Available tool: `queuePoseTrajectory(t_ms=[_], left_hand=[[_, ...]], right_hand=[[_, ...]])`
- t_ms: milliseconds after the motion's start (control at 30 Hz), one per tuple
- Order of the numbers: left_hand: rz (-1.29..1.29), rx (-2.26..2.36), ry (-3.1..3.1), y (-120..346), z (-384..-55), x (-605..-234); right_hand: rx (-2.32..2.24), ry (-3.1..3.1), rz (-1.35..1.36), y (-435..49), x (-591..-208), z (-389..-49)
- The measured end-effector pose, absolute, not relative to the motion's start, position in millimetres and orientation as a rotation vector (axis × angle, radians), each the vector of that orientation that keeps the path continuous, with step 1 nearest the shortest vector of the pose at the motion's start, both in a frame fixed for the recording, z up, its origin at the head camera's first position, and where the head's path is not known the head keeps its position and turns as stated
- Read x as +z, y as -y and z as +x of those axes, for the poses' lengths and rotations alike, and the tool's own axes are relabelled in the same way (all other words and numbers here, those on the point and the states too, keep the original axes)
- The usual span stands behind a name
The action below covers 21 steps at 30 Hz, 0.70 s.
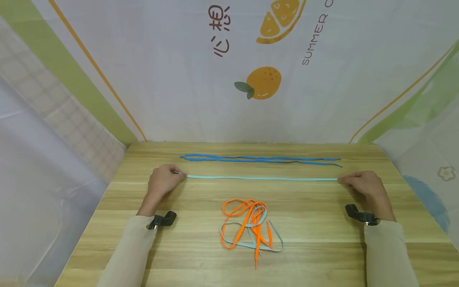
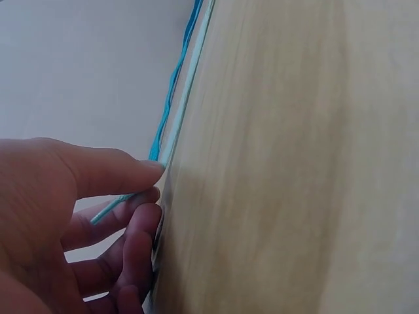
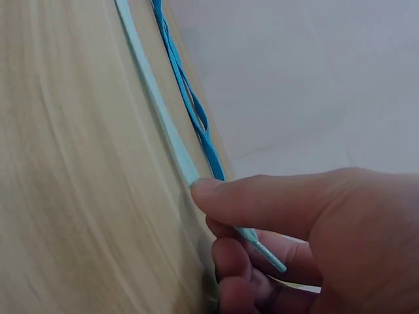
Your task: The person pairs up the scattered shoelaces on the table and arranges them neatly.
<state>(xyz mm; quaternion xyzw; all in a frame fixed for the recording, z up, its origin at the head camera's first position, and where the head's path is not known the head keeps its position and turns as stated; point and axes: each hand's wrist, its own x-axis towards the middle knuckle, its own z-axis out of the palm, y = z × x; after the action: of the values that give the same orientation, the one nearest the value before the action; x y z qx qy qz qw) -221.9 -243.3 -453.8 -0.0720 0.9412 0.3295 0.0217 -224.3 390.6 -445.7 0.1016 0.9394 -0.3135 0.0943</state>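
Mint lace (image 1: 261,178) straight btwn L/R hands (image 1: 165,180) (image 1: 365,185)

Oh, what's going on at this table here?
Someone's left hand and right hand pinch a mint-green lace near its two ends, which runs nearly straight across a wooden table. Blue lacing lies in two long strands just beyond it. Nearer the person, a tangle of orange and pale laces lies loose.

Edges are cropping; grips and overlaps are hiding.
Head view's bottom edge is cutting left sleeve (image 1: 130,249) and right sleeve (image 1: 387,251); left hand (image 2: 46,209) and right hand (image 3: 340,222) are covering pinched bits of mint lace (image 1: 261,178); orange lace (image 1: 257,235) is masking tangled pale lace (image 1: 274,250).
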Motion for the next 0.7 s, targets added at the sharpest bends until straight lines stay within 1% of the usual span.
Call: queuePoseTrajectory(t_ms=[700], left_hand=[[-0.215,1.029,-2.921,249.6,-222.3,-454.2]], right_hand=[[-0.909,-2.795,0.333,-394.2,-443.1,-222.0]])
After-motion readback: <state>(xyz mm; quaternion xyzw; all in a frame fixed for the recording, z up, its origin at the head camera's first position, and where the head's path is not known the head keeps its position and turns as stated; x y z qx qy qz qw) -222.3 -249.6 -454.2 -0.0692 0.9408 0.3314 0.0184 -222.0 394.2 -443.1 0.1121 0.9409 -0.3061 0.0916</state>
